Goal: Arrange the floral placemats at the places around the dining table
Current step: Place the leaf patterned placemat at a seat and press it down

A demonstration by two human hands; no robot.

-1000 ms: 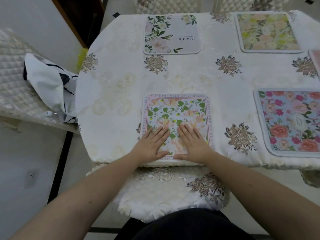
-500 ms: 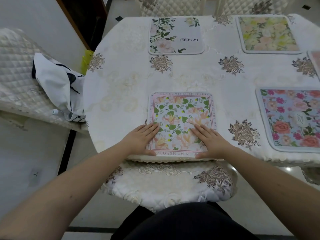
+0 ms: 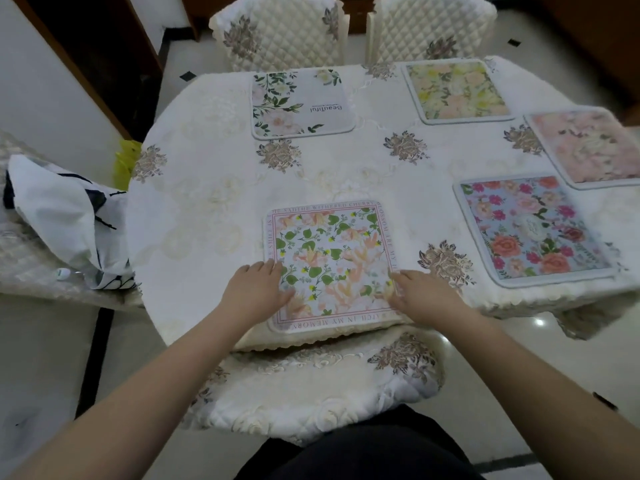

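Our fingers are lying loosely extended, only slightly bent, on the near placemat [image 3: 329, 265]. The left hand [image 3: 258, 289] is resting palm-down over the mat's left border, fingertips reaching onto the leaf print; the right hand [image 3: 420, 294] is resting on the right border, its fingers blurred, so we cannot tell whether the thumb is hooking the edge. Neither hand is curling around anything. Both bare forearms are stretching forward from the lower corners, angling inward toward the mat.

The mat we are touching is a flat, rounded square with green leaves, peach blossoms and a pink lettered border, lying just inside the near edge of the dining table [image 3: 214, 188], which is wearing a cream embroidered cloth with brown flower motifs. Four more mats are lying flat on it: a blue rose placemat [image 3: 530, 230] to the right, a pink placemat [image 3: 592, 147] beyond that, a yellow placemat [image 3: 457, 90] at the far right, and a white placemat [image 3: 301, 102] printed "Beautiful" at the far left. A padded chair seat [image 3: 311, 386] is showing under the near edge, and two quilted chair backs [image 3: 280, 32] are standing at the far side.
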